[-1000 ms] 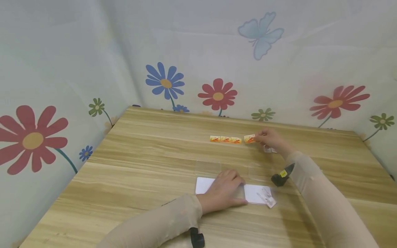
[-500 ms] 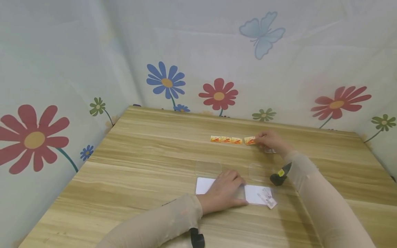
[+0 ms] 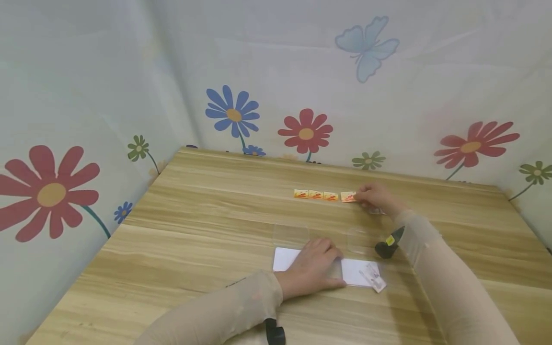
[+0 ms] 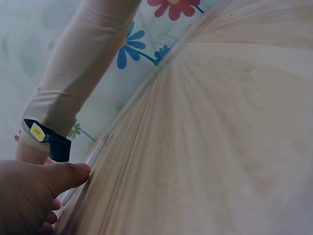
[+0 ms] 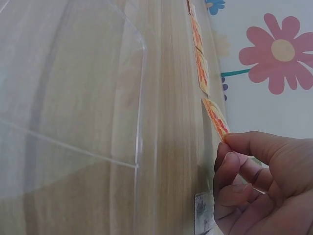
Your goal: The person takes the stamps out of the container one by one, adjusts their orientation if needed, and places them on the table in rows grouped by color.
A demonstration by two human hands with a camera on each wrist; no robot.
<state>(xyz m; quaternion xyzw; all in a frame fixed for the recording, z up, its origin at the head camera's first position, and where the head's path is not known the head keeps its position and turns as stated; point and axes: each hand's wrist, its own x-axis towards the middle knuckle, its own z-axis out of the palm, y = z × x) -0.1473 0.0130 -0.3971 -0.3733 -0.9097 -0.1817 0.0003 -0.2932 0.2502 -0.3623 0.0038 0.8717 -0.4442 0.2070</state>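
Observation:
My right hand [image 3: 379,197] pinches a small orange-and-yellow card [image 3: 348,197] between thumb and fingertips near the table's far side. In the right wrist view that card [image 5: 215,117] tilts, its near end under the thumb. Beyond a small gap lie several matching cards [image 3: 316,194] in a row. Pale grey printed pieces [image 5: 203,211] lie partly hidden beneath the right hand. Nearer me, my left hand [image 3: 311,268] rests with spread fingers between a white card [image 3: 284,258] and another white card [image 3: 355,272]. Whatever lies under its palm is hidden.
Two clear plastic pieces, a left sheet [image 3: 291,235] and a right sheet [image 3: 360,239], lie behind the white cards. Small pale printed slips [image 3: 373,278] overlap the right white card. A flowered cloth wall [image 3: 258,57] stands behind the wooden table [image 3: 194,206].
The right hand has lowered very slightly with the small orange-and-yellow card, which stays beside the row. The left hand keeps its place. The head view has shifted a little.

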